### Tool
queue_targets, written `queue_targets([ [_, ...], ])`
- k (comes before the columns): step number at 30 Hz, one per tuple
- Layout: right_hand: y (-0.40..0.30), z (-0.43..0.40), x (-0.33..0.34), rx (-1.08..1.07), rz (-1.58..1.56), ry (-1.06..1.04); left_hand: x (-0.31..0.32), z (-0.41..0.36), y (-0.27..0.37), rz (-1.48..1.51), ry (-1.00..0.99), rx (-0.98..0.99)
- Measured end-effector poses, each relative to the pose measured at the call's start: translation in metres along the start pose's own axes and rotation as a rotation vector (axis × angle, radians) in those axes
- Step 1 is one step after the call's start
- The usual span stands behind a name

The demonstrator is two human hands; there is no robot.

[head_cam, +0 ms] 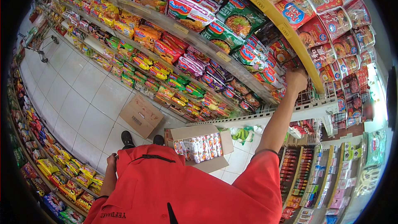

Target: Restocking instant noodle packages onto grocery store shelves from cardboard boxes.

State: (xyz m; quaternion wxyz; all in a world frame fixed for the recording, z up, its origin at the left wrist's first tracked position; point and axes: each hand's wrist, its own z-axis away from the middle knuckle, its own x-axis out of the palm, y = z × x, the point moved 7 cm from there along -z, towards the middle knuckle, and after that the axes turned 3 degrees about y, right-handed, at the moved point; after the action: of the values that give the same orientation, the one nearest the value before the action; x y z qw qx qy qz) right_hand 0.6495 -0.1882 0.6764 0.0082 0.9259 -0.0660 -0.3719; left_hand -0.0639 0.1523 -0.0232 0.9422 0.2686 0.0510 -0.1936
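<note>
My right hand (297,79) reaches to the end of the upper noodle shelf, beneath a yellow price strip (287,32). Its fingers go in among red-and-white Indomie noodle packs (270,77) and are mostly hidden, so I cannot tell whether they grip a pack. Down beside my red shirt (186,189), my left hand (112,161) hangs with curled fingers; whether it holds anything is unclear. Green Indomie packs (238,18) lie left of my right hand. Pop Mie cups (293,12) are stacked on the shelf above it.
An open carton (225,160) with noodle packs inside stands on the tiled floor by my feet. Next to it is a closed cardboard box (141,115). Snack shelves (67,177) run along my left. A white shelf bracket (320,107) juts out under my right arm.
</note>
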Motion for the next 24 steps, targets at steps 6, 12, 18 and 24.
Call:
queue_targets([
  [6, -0.099, 0.027, -0.045, -0.743, -0.365, 0.186, -0.002, -0.005, 0.002, -0.099, 0.002, 0.088],
  [12, -0.159, -0.006, 0.004, -0.803, -0.258, -0.123, 0.008, -0.009, 0.011, -0.056, -0.038, 0.035],
  [18, -0.161, -0.030, 0.046, -0.615, 0.017, -0.173, 0.006, -0.001, 0.028, -0.242, 0.026, 0.074],
  [24, -0.158, -0.024, 0.021, -0.593, -0.093, -0.067, -0.008, -0.036, -0.013, -0.060, 0.007, 0.036],
])
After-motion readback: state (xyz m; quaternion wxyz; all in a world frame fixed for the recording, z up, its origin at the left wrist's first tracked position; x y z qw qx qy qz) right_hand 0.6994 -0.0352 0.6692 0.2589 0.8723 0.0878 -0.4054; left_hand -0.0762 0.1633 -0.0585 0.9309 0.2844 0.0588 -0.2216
